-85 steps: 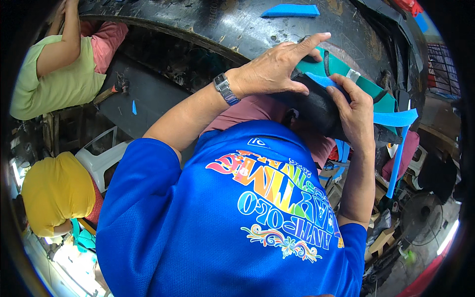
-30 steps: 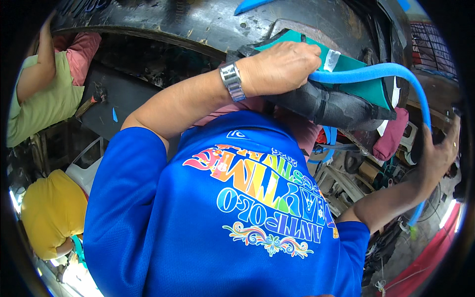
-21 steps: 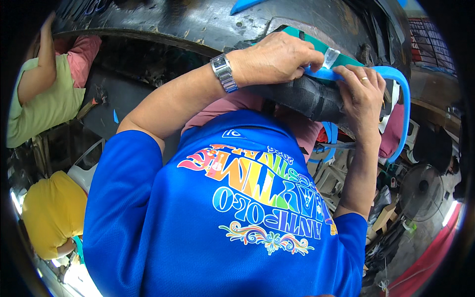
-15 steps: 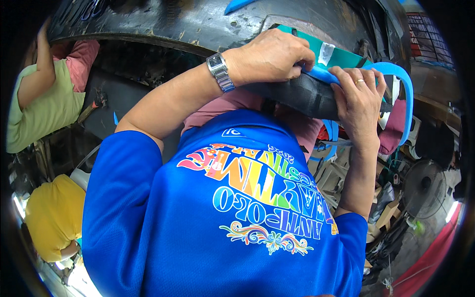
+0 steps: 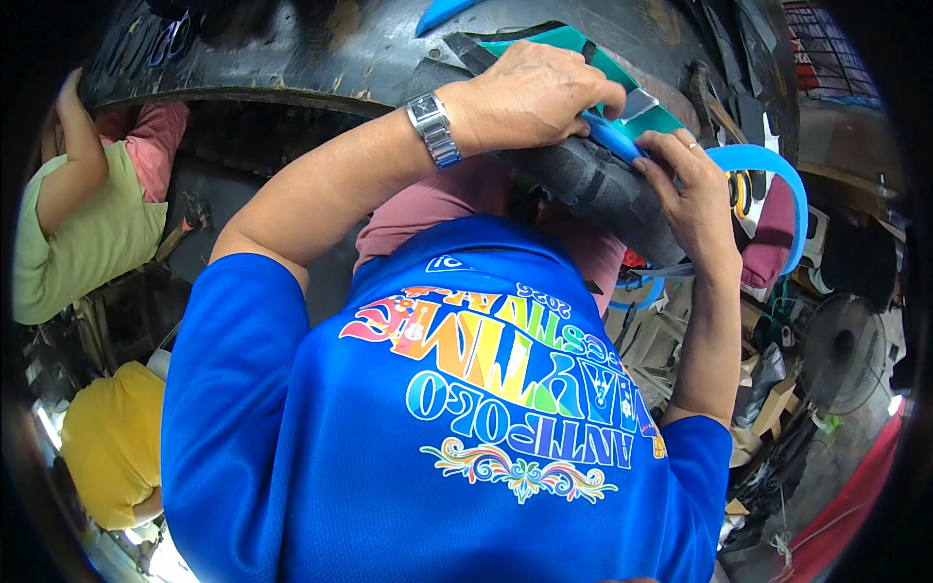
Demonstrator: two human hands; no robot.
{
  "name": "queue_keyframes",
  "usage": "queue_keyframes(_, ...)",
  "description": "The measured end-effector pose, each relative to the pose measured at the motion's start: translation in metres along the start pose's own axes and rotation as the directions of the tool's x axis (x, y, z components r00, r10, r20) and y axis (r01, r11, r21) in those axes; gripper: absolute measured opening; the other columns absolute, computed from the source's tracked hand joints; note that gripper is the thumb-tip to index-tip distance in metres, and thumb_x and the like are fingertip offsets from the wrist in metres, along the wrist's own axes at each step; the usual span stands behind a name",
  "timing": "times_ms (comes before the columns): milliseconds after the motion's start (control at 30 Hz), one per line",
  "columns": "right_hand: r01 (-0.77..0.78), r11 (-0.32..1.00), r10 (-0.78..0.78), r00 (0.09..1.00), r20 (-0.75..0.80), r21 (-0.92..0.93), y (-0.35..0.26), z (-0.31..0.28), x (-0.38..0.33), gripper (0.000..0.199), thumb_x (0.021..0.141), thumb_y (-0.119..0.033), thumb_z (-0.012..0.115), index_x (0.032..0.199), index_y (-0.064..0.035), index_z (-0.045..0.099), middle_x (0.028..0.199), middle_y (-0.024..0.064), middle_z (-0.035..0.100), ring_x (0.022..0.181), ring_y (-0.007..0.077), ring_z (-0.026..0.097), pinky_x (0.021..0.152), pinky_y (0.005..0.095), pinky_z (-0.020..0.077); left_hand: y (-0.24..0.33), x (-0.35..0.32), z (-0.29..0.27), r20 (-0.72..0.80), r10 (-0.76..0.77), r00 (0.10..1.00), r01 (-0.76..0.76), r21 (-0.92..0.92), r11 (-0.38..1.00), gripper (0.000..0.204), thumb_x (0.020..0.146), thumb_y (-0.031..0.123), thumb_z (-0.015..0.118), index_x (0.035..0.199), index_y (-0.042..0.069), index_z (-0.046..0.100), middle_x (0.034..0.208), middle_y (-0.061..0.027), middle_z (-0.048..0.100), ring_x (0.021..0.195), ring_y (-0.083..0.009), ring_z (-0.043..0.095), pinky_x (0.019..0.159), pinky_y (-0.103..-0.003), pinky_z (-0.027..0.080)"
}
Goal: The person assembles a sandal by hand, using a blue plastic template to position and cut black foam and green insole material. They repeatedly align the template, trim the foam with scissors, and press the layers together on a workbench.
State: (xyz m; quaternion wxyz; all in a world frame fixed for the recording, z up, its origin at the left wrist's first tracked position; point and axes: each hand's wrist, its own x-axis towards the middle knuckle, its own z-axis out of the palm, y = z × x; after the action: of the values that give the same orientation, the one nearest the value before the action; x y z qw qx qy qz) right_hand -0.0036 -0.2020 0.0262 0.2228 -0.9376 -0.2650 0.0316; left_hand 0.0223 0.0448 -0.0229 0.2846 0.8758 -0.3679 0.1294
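Hands meet at about one o'clock in the view, over a dark rolled piece that lies across the person's lap, just above the collar of the blue printed shirt. The left hand, with a metal wristwatch on its wrist, lies curled over the upper end of the dark piece; its fingers are pressed together and bent down onto a blue strip that runs along the roll. The right hand, wearing a ring, sits at three o'clock of the left one, its fingers close together and pinching the blue strip against the dark piece, thumb tip touching the strip's lower end. From there the blue strip arcs out to the right in a loop and curves back down beside a maroon cloth. A teal sheet lies under and behind the left hand, on the black worn surface that fills the eleven-to-one o'clock rim. At nine o'clock another person in a pale green top raises an arm; at seven o'clock someone in yellow is partly visible. A fan stands at four o'clock.
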Motion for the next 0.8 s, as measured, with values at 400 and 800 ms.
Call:
queue_keyframes(400, -0.089, 0.992, 0.086, 0.996, -0.04, -0.09, -0.008, 0.015, 0.01, 0.013, 0.083, -0.003, 0.071, 0.094, 0.0003, 0.066, 0.088, 0.015, 0.062, 0.088, 0.0368, 0.064, 0.078, 0.0433, 0.0498, 0.0, 0.01, 0.001, 0.061, 0.02, 0.998, -0.026, 0.103, 0.994, 0.015, 0.086, 0.027, 0.072, 0.091, 0.013, 0.075, 0.087, -0.0043, 0.065, 0.091, -0.0251, 0.066, 0.079, -0.04, 0.053)
queue_keyframes(800, 0.015, 1.0, -0.013, 0.996, -0.083, 0.022, -0.023, 0.034, 0.008, 0.03, 0.089, -0.019, 0.071, 0.109, 0.0019, 0.063, 0.105, 0.0232, 0.062, 0.097, 0.0426, 0.062, 0.085, 0.0485, 0.0512, 0.016, 0.032, 0.008, 0.027, 0.172, 0.985, -0.174, 0.174, 0.969, 0.011, 0.085, 0.011, 0.063, 0.083, 0.003, 0.071, 0.084, -0.0125, 0.068, 0.089, -0.0304, 0.069, 0.074, -0.043, 0.054)
